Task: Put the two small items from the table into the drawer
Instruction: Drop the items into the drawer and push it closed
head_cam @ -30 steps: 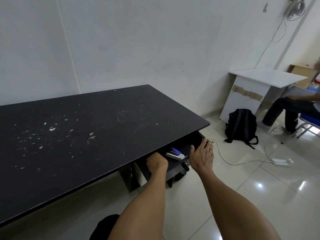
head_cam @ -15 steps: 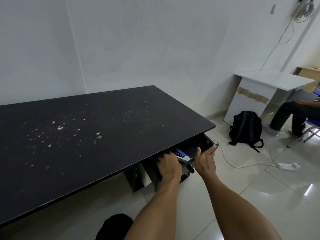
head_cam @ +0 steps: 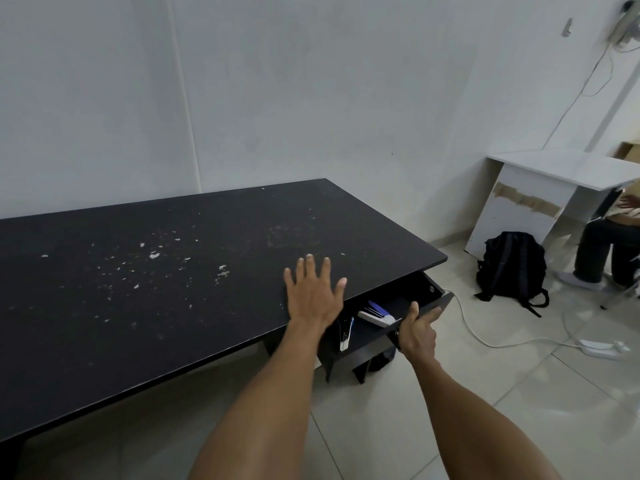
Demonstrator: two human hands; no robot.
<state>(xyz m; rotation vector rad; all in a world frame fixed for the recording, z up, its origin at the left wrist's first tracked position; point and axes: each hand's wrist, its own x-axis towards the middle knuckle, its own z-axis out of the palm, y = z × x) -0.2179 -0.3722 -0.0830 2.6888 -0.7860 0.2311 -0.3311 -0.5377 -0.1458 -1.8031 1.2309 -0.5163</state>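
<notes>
Lying in open drawer (head_cam: 420,293), stapler (head_cam: 375,316) between hands, right hand (head_cam: 417,332) gripping front

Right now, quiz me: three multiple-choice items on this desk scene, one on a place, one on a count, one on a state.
1. Where does the left hand rest?
A. flat on the black table
B. inside the drawer
C. on the backpack

2. How many small items lie in the drawer?
A. none
B. two
C. five

3. What state is the drawer in?
A. shut
B. lying on the floor
C. open

Answers: 1 A, its palm lies spread on the tabletop near the edge. 2 B, a white and blue stapler and a metal clipper-like tool show inside. 3 C, the right hand grips its pulled-out front.
</notes>
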